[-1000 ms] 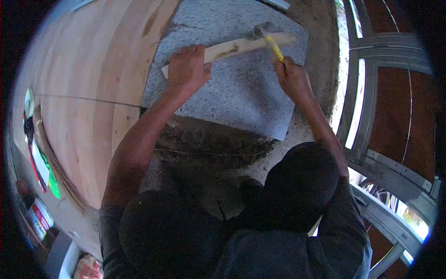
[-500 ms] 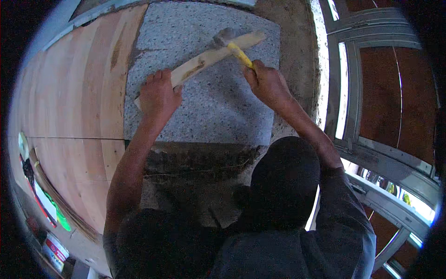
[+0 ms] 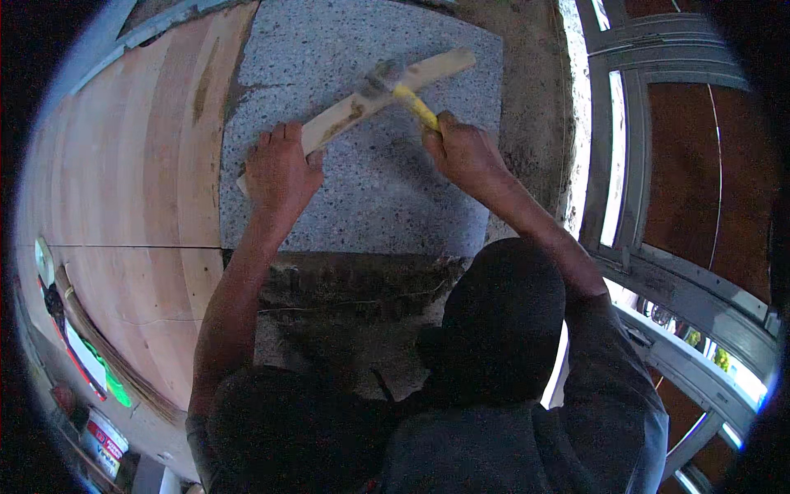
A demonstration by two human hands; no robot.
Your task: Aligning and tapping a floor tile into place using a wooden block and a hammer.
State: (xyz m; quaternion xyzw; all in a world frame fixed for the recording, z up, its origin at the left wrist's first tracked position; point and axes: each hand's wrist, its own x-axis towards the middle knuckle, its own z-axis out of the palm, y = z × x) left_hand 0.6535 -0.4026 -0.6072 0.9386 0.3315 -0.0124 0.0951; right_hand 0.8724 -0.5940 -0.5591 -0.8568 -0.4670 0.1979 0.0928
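A large speckled grey tile lies in front of me, with a pale wooden batten slanting across it from lower left to upper right. My left hand is closed around the lower-left end of the batten, pressing it against the tile. In my right hand is a hammer, gripped by its yellow handle. Its head, smeared by motion, is over the middle of the batten; whether it touches the wood I cannot tell.
Wood-look tiles adjoin on the left. Below the grey tile runs a rough, dark strip of bare ground. A grey metal frame with brown panels stands at the right. Toward the lower left lie a bundle of thin brown sticks and a printed box.
The hammer and my right hand have shifted slightly left along the batten, toward my left hand. My left hand and the batten stay in place.
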